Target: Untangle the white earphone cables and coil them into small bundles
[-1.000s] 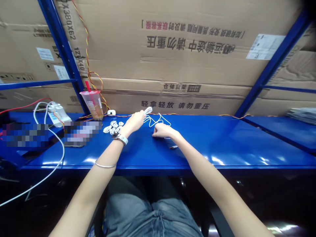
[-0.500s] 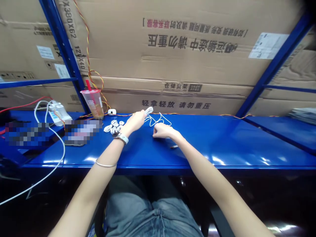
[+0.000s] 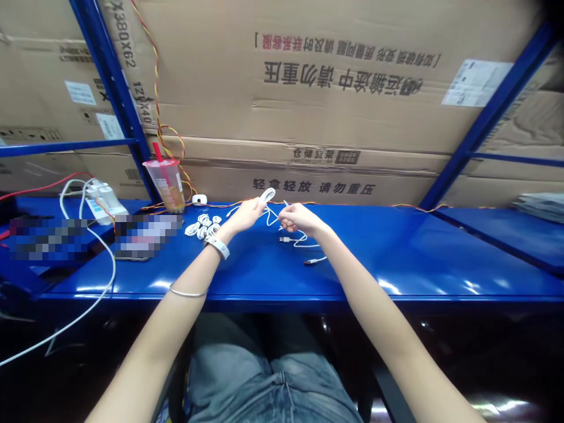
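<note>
My left hand [image 3: 245,216] is closed on a looped white charging cable [image 3: 267,195], whose coil sticks out past the fingertips. To its right my right hand [image 3: 300,218] pinches a loose stretch of white cable, with a short end poking up above the fingers. Beneath and beside my right hand lie a USB plug [image 3: 285,239] and another cable end [image 3: 312,261] on the blue tabletop [image 3: 396,252]. Several small coiled white cables [image 3: 203,227] rest in a bunch left of my left wrist.
A drink cup with a red straw [image 3: 166,183] stands at the back left, near a small white case [image 3: 200,200]. Farther left are a phone [image 3: 147,235] and a white power strip [image 3: 104,201] with cords. Cardboard boxes [image 3: 343,123] and blue posts [image 3: 480,111] rise behind the table.
My right hand has lifted slightly and turned, its fingers now showing in a pinch on the cable. The USB plug below it has come into view. My left hand has barely moved.
</note>
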The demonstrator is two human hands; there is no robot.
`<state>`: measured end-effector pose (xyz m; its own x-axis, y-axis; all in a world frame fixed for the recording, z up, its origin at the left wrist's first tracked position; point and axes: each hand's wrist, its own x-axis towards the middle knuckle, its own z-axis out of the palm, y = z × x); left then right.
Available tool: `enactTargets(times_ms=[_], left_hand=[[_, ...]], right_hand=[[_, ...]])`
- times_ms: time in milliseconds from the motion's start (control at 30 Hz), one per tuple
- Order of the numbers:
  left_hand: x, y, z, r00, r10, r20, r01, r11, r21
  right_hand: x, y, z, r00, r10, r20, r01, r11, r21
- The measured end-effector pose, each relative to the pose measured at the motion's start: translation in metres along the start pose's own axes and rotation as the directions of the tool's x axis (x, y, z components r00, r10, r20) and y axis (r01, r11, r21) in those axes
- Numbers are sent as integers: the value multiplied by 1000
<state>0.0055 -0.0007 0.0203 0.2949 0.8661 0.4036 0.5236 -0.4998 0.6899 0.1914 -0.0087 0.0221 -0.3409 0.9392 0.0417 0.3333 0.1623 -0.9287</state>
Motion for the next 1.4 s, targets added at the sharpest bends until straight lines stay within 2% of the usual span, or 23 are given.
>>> enactTargets(times_ms=[133, 300, 433, 500, 567, 633, 700, 867, 933, 1067, 1133, 1267, 1400], left_hand=[[0, -4, 3, 998, -37, 51, 46, 980, -191], [1, -7, 4, 995, -64, 75, 79, 970, -228], [0, -5, 3, 991, -94, 97, 121, 939, -323], [-1, -4, 4, 984, -111, 143, 161, 896, -413], [-2, -1, 5, 969, -118, 217, 216, 831, -512], [-3, 2, 9, 949, -104, 297, 271, 753, -600], [-5, 4, 16, 939, -74, 336, 293, 685, -668], [-6, 10, 40, 966, -67, 249, 239, 597, -766], [-6, 13, 47, 972, -80, 221, 229, 533, -815], [-3, 18, 47, 983, -89, 158, 180, 373, -910], [-2, 20, 44, 987, -89, 131, 154, 336, -929], [-3, 21, 40, 988, -97, 125, 152, 371, -916], [-6, 23, 41, 984, -108, 142, 175, 425, -888]], right_hand=[[1, 3, -2, 999, 42, 6, -42, 999, -3], [-3, 1, -3, 996, 23, 92, -27, 998, 50], [-2, 1, -3, 987, -50, 153, 26, 988, 152], [1, 1, -2, 990, -115, 84, 88, 958, 275], [4, 1, 0, 983, -164, -78, 181, 885, 429], [6, 0, 1, 955, -143, -259, 270, 779, 566], [8, 0, 2, 925, -81, -372, 320, 695, 644], [13, 7, 17, 882, 93, -462, 334, 567, 753], [14, 10, 27, 859, 81, -506, 367, 594, 716], [13, 13, 43, 812, -95, -576, 454, 722, 522], [12, 12, 47, 792, -174, -586, 479, 772, 418], [10, 11, 44, 749, -285, -598, 493, 843, 215], [9, 11, 39, 736, -371, -566, 474, 880, 39]])
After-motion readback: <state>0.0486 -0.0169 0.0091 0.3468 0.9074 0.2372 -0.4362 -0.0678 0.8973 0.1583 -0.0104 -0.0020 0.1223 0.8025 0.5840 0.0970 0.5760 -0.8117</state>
